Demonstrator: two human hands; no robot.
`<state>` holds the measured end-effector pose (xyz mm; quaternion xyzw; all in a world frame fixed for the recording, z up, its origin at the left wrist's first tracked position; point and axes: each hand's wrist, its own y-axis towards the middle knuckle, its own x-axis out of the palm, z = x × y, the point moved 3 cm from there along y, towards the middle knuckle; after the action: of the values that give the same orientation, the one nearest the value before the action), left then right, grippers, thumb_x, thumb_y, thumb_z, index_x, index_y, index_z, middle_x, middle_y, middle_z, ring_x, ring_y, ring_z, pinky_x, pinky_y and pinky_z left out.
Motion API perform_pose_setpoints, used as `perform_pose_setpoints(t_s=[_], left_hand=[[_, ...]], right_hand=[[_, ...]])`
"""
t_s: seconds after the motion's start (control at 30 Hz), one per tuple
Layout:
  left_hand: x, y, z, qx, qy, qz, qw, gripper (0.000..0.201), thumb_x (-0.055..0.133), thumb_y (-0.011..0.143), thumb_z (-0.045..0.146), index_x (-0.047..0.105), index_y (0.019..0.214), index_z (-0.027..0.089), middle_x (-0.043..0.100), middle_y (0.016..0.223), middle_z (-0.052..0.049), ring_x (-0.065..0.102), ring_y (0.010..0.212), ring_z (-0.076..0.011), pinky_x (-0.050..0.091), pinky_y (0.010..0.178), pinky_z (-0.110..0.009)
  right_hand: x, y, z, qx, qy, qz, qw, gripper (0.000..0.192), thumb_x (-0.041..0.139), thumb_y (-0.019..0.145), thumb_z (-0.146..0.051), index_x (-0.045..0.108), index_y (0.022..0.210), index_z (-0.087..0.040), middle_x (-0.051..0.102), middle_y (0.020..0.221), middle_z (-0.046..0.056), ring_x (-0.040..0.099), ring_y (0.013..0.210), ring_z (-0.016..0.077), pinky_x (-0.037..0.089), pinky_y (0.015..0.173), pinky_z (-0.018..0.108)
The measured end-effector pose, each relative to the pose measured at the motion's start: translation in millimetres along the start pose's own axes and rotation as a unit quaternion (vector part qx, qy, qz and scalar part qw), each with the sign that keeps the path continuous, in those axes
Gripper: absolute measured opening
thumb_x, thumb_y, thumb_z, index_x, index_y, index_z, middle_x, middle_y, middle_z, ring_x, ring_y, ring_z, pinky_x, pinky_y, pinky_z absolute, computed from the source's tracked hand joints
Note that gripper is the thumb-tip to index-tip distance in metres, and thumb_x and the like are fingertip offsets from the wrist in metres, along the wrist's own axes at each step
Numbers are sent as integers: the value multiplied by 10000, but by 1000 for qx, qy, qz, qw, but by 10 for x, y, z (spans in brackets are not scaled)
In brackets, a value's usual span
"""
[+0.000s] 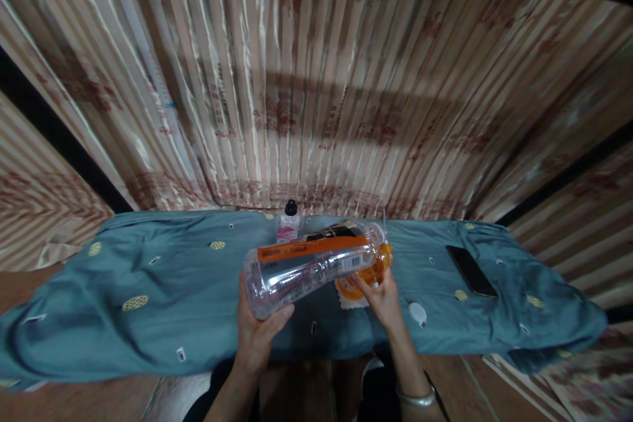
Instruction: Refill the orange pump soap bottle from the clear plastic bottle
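A large clear plastic bottle [311,267] with an orange and silver label lies tipped nearly level in the air, its mouth end toward the right. My left hand [257,320] is closed around its base end. My right hand [383,297] grips an orange see-through container [378,267] beside the bottle's mouth; the bottle partly hides it, so its full shape does not show. Below them, a scallop-edged orange and white piece [352,297] rests on the cloth. A white round disc, like a cap [418,313], lies to the right of my right hand.
Behind the large bottle stands a small clear bottle [289,224] with a black top and pink print. A dark phone [471,270] lies at the right. Blue-green patterned cloth [198,283] covers the table, and a striped curtain [306,79] hangs close behind it.
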<state>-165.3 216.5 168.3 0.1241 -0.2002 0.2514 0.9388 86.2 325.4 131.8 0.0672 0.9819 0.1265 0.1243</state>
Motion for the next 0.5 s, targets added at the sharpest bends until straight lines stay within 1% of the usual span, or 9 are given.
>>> perform_pose_setpoints(t_s=[0.07, 0.23, 0.33, 0.43, 0.5], left_hand=[[3, 5, -1, -4, -6, -2, 1000, 908, 896, 640, 285, 527, 1469, 270, 688, 1334, -110, 681, 1202, -325, 519, 1069, -481], [34, 1, 29, -10, -16, 16, 1000, 915, 909, 617, 272, 539, 1455, 277, 634, 1422, -99, 594, 1329, -326, 476, 1119, -446], [72, -21, 61, -5, -19, 28, 999, 907, 903, 628, 293, 534, 1457, 268, 640, 1409, -104, 617, 1293, -324, 496, 1094, -440], [97, -40, 77, -11, -24, 38, 999, 930, 914, 611, 300, 526, 1456, 267, 685, 1324, -96, 658, 1225, -314, 502, 1081, -444], [103, -45, 80, -16, -25, 40, 999, 938, 920, 606, 307, 519, 1453, 272, 706, 1273, -82, 678, 1183, -294, 517, 1057, -419]], right_hand=[[3, 1, 9, -1, 5, -2, 1000, 697, 822, 732, -539, 605, 1294, -190, 763, 1177, 129, 746, 1061, 321, 598, 946, 460], [7, 7, 29, -9, 11, -7, 1000, 701, 827, 740, -528, 595, 1308, -189, 747, 1229, 135, 733, 1103, 314, 589, 969, 448], [1, 7, 18, -14, 4, -5, 1000, 685, 822, 745, -533, 605, 1299, -194, 747, 1229, 130, 727, 1111, 311, 584, 978, 447], [-2, 2, 5, -7, 2, -4, 1000, 721, 822, 738, -546, 593, 1325, -195, 752, 1217, 127, 734, 1092, 308, 590, 971, 446], [3, 0, -2, -4, 6, -6, 1000, 745, 827, 733, -540, 580, 1345, -193, 752, 1215, 129, 739, 1081, 306, 597, 963, 441]])
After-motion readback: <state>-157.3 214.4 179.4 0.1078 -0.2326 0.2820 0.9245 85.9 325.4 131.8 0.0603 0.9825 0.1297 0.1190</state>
